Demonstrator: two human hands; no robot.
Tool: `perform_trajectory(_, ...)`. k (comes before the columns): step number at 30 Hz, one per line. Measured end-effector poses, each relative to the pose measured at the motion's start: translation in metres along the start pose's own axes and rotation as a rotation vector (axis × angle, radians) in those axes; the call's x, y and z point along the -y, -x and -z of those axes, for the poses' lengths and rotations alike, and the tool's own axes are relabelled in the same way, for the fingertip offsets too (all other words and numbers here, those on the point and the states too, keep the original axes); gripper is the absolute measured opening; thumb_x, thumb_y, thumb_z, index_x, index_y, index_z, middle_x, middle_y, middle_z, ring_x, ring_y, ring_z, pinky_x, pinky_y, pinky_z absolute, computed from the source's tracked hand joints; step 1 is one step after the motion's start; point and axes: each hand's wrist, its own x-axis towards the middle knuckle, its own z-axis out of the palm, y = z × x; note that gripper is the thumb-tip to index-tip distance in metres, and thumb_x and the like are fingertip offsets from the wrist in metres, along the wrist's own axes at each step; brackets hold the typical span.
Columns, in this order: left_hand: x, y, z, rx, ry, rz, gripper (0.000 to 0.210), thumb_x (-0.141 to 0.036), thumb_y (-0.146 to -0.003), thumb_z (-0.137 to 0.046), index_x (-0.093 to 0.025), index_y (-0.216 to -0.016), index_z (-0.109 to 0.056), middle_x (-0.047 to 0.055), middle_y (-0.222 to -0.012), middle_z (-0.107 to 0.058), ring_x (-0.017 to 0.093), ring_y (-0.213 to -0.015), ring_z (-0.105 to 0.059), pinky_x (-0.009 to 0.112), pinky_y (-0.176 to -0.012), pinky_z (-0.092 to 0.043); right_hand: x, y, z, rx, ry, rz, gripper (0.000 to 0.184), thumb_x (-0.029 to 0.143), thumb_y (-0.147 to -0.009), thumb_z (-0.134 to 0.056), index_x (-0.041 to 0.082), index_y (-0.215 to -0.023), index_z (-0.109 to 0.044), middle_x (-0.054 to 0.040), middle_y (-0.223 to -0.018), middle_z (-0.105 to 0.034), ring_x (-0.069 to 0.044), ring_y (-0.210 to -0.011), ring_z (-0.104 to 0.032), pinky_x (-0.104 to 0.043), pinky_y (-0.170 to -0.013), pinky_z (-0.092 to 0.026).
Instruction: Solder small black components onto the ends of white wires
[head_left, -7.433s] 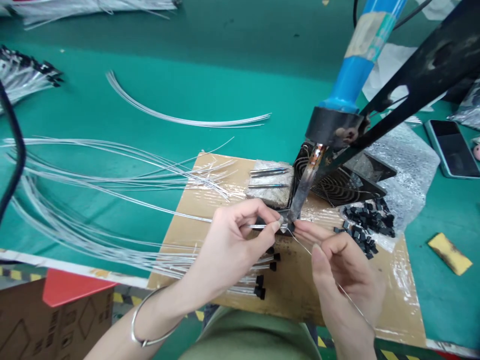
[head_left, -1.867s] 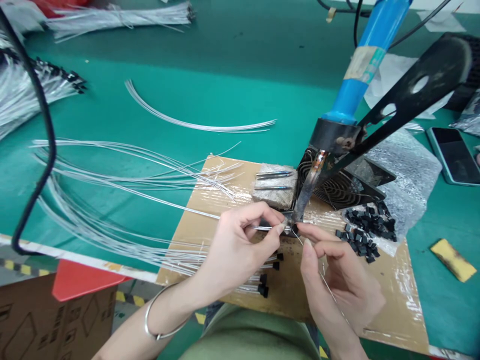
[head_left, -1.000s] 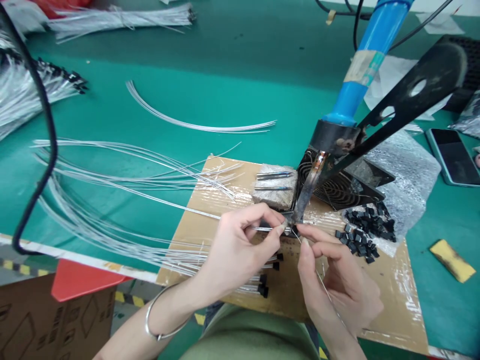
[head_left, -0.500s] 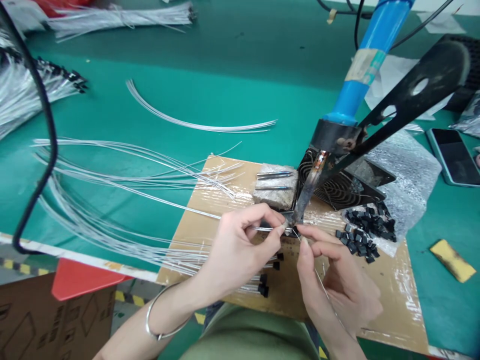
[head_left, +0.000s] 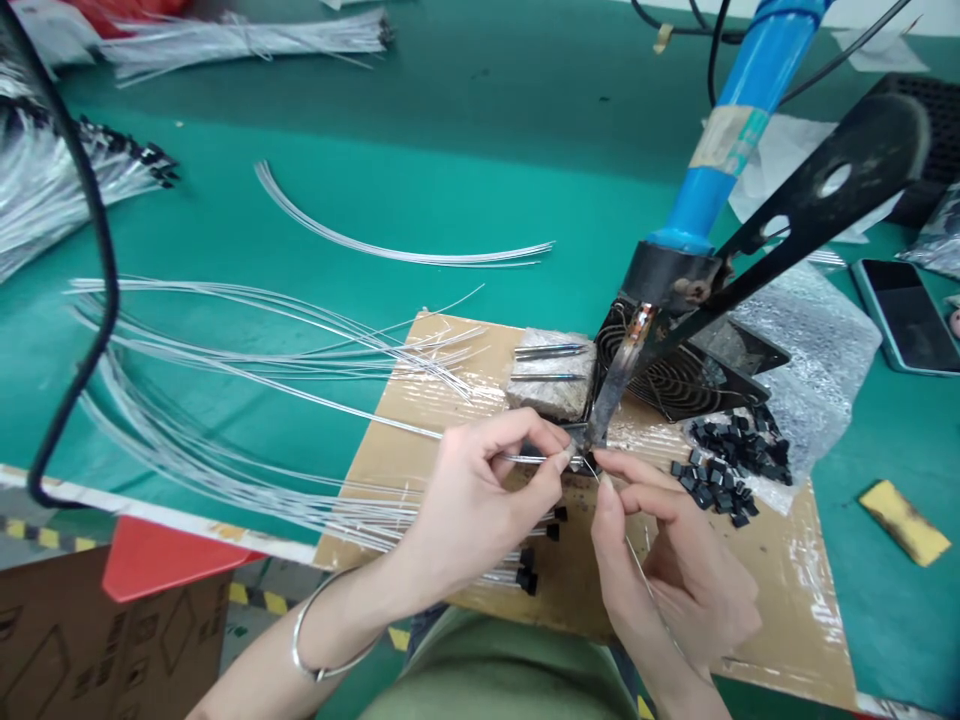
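Observation:
My left hand [head_left: 487, 490] pinches a thin white wire [head_left: 375, 413] close to its end, just beneath the tip of a soldering iron [head_left: 616, 375]. The iron has a blue handle and is fixed in a black metal bracket [head_left: 840, 185]. Between the thumb and forefinger of my right hand [head_left: 667, 540] is a strand of solder wire [head_left: 646, 580], which trails down over the palm. Its upper end reaches the iron's tip beside the white wire's end. The exact contact there is too small to make out.
Several white wires with black connectors [head_left: 527, 580] lie left on a brown board [head_left: 787, 610]. Loose black connector housings [head_left: 739, 450] are piled at right near a fan [head_left: 675, 370]. A block with metal tips [head_left: 551, 400], a phone [head_left: 911, 315] and a yellow sponge [head_left: 905, 522] lie around.
Both hands keep nearly the same place at the iron's tip. My right hand has shifted very slightly left; the view has moved a little.

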Motion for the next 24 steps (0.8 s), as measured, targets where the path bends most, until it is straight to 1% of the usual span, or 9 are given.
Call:
perform_trajectory(3, 0.001, 0.0003, 0.0003, -0.003, -0.014, -0.008, 0.011, -0.015, -0.083, -0.069, -0.015, -0.072, -0.073, 0.005, -0.077, -0.079, 0.013, -0.066, -0.065, 0.022, -0.059, -0.046, -0.0012, 0.0013, -0.0011, -0.029, -0.008, -0.005, 0.021, 0.004, -0.091, -0.076, 0.022, -0.097, -0.069, -0.0056, -0.107, -0.085, -0.018, -0.087, -0.083, -0.026, -0.083, -0.066)
perform_trajectory(7, 0.0025, -0.001, 0.0005, -0.009, -0.017, -0.019, 0.012, -0.016, -0.082, -0.068, -0.016, -0.072, -0.073, 0.005, -0.077, -0.079, 0.013, -0.064, -0.063, 0.022, -0.057, -0.045, -0.0026, 0.0021, -0.0017, -0.032, -0.023, 0.019, 0.02, 0.001, -0.091, -0.075, 0.019, -0.096, -0.069, -0.0058, -0.108, -0.084, -0.015, -0.092, -0.083, -0.022, -0.089, -0.064)
perform_trajectory(10, 0.0035, -0.0021, 0.0004, 0.0, -0.042, 0.002, 0.011, -0.019, -0.082, -0.068, -0.016, -0.072, -0.073, 0.005, -0.076, -0.079, 0.013, -0.061, -0.061, 0.023, -0.055, -0.043, -0.0036, 0.003, -0.0014, -0.037, -0.044, 0.018, 0.02, 0.0, -0.091, -0.074, 0.019, -0.095, -0.069, -0.005, -0.106, -0.083, -0.015, -0.092, -0.083, -0.022, -0.089, -0.062)
perform_trajectory(17, 0.0033, -0.0036, 0.0008, -0.007, -0.058, 0.02, 0.012, -0.021, -0.08, -0.069, -0.016, -0.07, -0.073, 0.006, -0.074, -0.078, 0.013, -0.059, -0.056, 0.023, -0.053, -0.039, -0.0046, 0.004, -0.0007, -0.016, -0.097, -0.054, 0.02, 0.001, -0.092, -0.073, 0.02, -0.091, -0.067, -0.0035, -0.107, -0.084, -0.015, -0.095, -0.082, -0.022, -0.089, -0.061)
perform_trajectory(19, 0.0021, -0.004, 0.0012, -0.013, -0.06, 0.014, 0.012, -0.02, -0.08, -0.069, -0.016, -0.069, -0.072, 0.005, -0.074, -0.078, 0.01, -0.054, -0.049, 0.022, -0.05, -0.035, -0.0042, 0.003, -0.001, -0.017, -0.112, -0.086, 0.018, 0.004, -0.094, -0.072, 0.021, -0.09, -0.067, -0.0041, -0.108, -0.084, -0.015, -0.097, -0.082, -0.024, -0.091, -0.062)
perform_trajectory(22, 0.0003, -0.005, 0.0014, -0.017, -0.064, 0.007, 0.013, -0.019, -0.079, -0.069, -0.016, -0.067, -0.071, 0.004, -0.072, -0.077, 0.006, -0.047, -0.032, 0.022, -0.043, -0.023, -0.0036, 0.0011, -0.0023, -0.032, -0.127, -0.114, 0.017, 0.008, -0.095, -0.072, 0.022, -0.087, -0.067, -0.0047, -0.107, -0.084, -0.016, -0.096, -0.081, -0.027, -0.091, -0.062)
perform_trajectory(24, -0.0003, -0.0059, 0.0012, -0.015, -0.057, 0.009, 0.013, -0.02, -0.079, -0.069, -0.016, -0.067, -0.071, 0.004, -0.069, -0.076, 0.006, -0.047, -0.026, 0.022, -0.041, -0.018, -0.0035, 0.0003, -0.0032, -0.038, -0.132, -0.131, 0.016, 0.01, -0.096, -0.072, 0.022, -0.086, -0.067, -0.0046, -0.107, -0.084, -0.016, -0.096, -0.081, -0.027, -0.091, -0.062)
